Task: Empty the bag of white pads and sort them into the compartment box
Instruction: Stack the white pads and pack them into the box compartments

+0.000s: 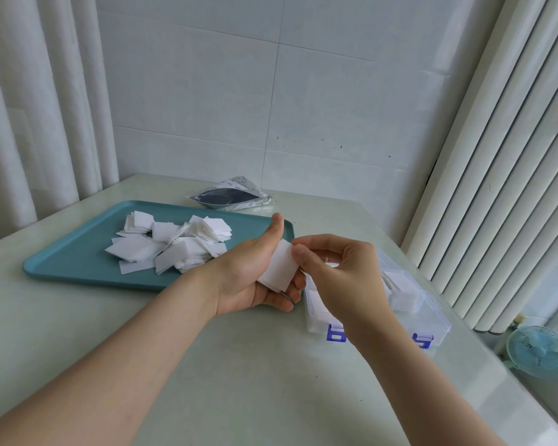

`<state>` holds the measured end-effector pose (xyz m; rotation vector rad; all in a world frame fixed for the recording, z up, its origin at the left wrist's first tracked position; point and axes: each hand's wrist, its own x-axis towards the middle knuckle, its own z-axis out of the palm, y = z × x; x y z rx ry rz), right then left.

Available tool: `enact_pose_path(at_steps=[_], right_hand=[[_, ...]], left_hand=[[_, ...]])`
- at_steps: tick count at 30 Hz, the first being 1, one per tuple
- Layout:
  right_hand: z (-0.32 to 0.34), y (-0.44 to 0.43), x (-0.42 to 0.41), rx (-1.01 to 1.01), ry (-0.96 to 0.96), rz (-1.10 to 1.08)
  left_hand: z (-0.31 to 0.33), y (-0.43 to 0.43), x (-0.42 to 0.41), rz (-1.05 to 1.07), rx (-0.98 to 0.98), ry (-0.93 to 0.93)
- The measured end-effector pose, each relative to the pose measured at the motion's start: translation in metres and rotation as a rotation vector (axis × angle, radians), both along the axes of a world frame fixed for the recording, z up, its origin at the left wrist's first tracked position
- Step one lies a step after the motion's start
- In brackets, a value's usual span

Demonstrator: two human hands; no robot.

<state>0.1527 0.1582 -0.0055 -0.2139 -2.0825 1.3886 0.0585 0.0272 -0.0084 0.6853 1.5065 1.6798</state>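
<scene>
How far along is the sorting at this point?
Done: the bag lies open behind the tray and looks emptied, and some sorted pads sit in the compartment box. In hand: the left hand holds a stack of pads while the right hand pinches its top edge. Left: the large loose pile on the tray is unsorted.

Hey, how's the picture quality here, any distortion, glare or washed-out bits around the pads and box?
Head view: wide-angle lens bows the curtain folds; soft even daylight, no harsh glare; white pads on the tray wash together; the right hand partly hides the clear compartment box.
</scene>
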Motion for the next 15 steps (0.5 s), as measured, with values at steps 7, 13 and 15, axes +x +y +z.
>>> enact_pose_path(at_steps=[7, 13, 15], right_hand=[[-0.005, -0.008, 0.0, 0.253, -0.008, -0.127], [-0.016, -0.008, -0.008, 0.379, -0.005, -0.235], [-0.021, -0.005, -0.01, 0.414, -0.027, -0.226]], left_hand=[[-0.001, 0.0, 0.002, -0.018, -0.058, 0.113], [-0.002, -0.001, -0.009, 0.253, -0.082, 0.25], [-0.002, -0.002, -0.017, 0.446, -0.05, 0.316]])
